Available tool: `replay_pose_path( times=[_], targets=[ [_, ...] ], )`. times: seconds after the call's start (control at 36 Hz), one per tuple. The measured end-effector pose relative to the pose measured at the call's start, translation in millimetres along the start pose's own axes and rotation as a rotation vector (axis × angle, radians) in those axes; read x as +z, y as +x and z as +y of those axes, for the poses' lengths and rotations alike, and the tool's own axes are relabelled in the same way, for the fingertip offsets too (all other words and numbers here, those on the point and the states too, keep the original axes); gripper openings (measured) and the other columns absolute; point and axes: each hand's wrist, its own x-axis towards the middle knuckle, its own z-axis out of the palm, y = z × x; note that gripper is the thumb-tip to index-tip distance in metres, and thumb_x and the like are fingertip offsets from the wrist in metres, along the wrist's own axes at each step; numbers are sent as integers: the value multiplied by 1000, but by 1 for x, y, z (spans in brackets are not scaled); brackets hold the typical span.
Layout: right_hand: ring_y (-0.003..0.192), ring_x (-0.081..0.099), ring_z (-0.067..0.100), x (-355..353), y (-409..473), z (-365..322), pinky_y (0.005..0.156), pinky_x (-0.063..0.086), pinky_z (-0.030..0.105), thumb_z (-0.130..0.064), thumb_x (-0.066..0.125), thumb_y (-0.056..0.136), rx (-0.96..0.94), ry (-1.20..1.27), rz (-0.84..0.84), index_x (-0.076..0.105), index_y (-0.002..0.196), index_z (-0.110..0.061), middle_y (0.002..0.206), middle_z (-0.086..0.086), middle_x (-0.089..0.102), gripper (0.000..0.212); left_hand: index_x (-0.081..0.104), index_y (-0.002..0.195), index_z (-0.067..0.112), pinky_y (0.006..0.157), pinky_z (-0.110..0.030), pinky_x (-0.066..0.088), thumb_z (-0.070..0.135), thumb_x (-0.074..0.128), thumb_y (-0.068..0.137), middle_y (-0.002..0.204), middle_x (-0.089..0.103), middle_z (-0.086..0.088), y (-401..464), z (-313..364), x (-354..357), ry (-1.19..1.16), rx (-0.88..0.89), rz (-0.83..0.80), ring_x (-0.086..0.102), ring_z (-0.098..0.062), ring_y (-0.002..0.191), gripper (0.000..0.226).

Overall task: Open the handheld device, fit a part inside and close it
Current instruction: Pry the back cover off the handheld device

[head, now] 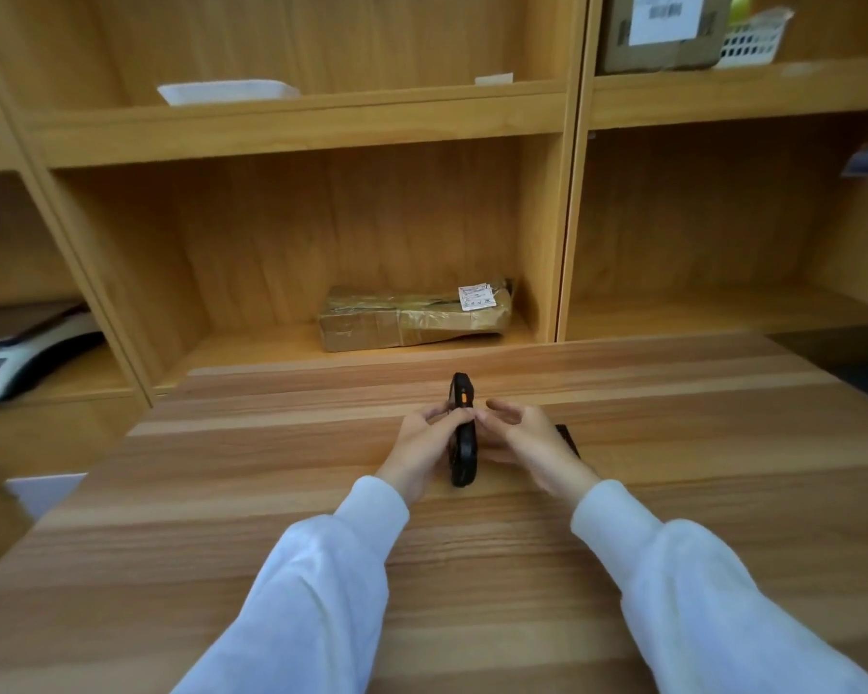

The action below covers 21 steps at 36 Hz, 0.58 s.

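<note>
A black handheld device [463, 443] with an orange side button stands on its long edge on the wooden table [271, 493], seen edge-on. My left hand [424, 443] grips it from the left, fingers wrapped around its middle. My right hand [527, 435] hovers just to its right, fingers spread and curled, fingertips touching or nearly touching the device's edge. A flat black part [568, 439] lies on the table behind my right hand, mostly hidden by it.
Wooden shelving stands behind the table. A taped brown parcel [414, 318] lies in the middle compartment. A weighing scale [16, 358] sits at left, a cardboard box [665, 35] and white basket [752, 37] at upper right, a white tray [226, 91] above.
</note>
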Motion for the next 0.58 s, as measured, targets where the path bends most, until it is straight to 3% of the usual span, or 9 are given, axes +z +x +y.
replay_pose_path(
  times=[0.06,0.11,0.17,0.31,0.44,0.58],
  targets=[
    [123,68,30,-1,-1,2,104,57,50,-32,69,100,115,100,-63,51,151,-7,138,19,66,59,69,120,20,86,-27,49,31,78,88,101,80,3,-1,1,0,-14,14,-45,70,-14,107,35],
    [118,72,32,-2,-1,4,101,59,50,-36,69,99,163,161,-111,60,142,-8,132,20,70,52,68,127,16,104,-37,48,31,76,91,109,79,-2,-3,1,1,-20,26,-66,68,-19,114,39],
    [111,76,31,-3,-1,4,90,64,46,-37,71,98,178,224,-150,68,131,-10,123,19,76,43,68,129,14,112,-43,44,30,74,93,115,77,-5,-3,1,2,-18,36,-67,66,-21,119,40],
    [106,78,28,-6,-1,6,77,65,38,-38,74,96,161,257,-176,74,123,-7,114,16,80,40,72,122,16,107,-40,48,28,67,98,112,78,-4,-5,-1,7,-30,27,-79,67,-21,117,27],
    [95,81,23,-4,-1,0,69,65,31,-36,83,89,135,160,-41,76,113,-8,105,12,82,38,68,126,13,91,-32,56,20,61,103,110,79,-5,-5,-3,7,-87,20,-113,71,-20,111,26],
    [95,80,21,-5,1,-1,73,66,34,-30,89,83,66,9,106,78,105,-12,102,8,83,30,64,128,8,97,-43,57,12,64,100,110,78,-8,-3,-2,1,-129,8,-146,73,-22,109,28]
  ],
)
